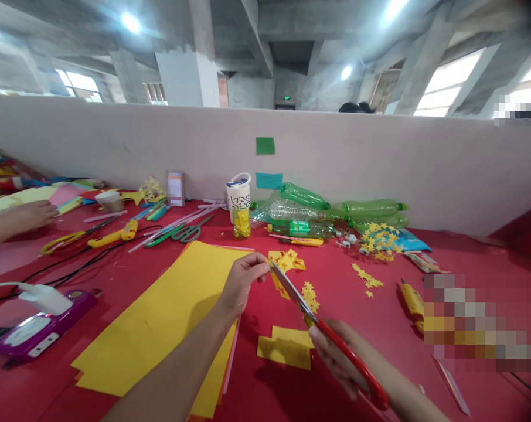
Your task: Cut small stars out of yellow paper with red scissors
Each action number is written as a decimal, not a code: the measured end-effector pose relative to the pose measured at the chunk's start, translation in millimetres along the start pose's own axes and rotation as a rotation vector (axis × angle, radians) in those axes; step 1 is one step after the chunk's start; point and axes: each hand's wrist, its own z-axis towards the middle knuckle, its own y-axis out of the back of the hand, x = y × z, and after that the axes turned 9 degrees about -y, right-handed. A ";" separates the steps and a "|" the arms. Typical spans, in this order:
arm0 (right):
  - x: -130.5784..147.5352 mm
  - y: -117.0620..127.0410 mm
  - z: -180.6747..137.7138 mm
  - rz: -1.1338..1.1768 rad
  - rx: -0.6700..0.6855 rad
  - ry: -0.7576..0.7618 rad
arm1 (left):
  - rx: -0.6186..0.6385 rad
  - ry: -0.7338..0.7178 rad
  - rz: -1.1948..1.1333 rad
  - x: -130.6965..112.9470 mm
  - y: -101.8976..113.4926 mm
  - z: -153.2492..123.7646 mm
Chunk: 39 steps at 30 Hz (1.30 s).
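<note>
Scissors with red handles slant across the centre and lower right of the frame, above the red bench. The right hand has its grip closed around the handles, and the blades point up and left. At their tips, just right of the frame's centre line, the left hand pinches thumb and forefinger together on what looks like a small yellow piece, too small to make out clearly.

The left forearm crosses over yellow sheets, which fill the lower left of centre. Beyond the blades lie yellow scraps; just right of the blades is a pile of stars. Two cards overlap at lower centre.

Behind, green bottles lie in a heap right of a white cup. A yellow glue gun rests at right, a purple power strip at lower left. Another person's hand reaches in at the left edge.
</note>
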 end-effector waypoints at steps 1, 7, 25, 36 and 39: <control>1.1 0.3 -0.7 0.001 0.002 -0.003 | 0.010 0.002 0.001 -0.8 0.5 0.1; -3.3 0.2 0.1 0.016 0.002 -0.005 | 0.036 -0.003 -0.001 -2.8 2.7 0.9; -9.6 0.7 3.6 0.038 0.020 0.014 | 0.029 0.011 -0.014 -1.8 2.6 0.9; -8.6 1.1 3.7 0.016 0.013 -0.011 | 0.028 0.022 0.010 -0.4 3.5 1.8; -14.2 0.5 6.9 0.047 0.007 -0.006 | 0.026 -0.002 0.032 -0.5 3.7 1.4</control>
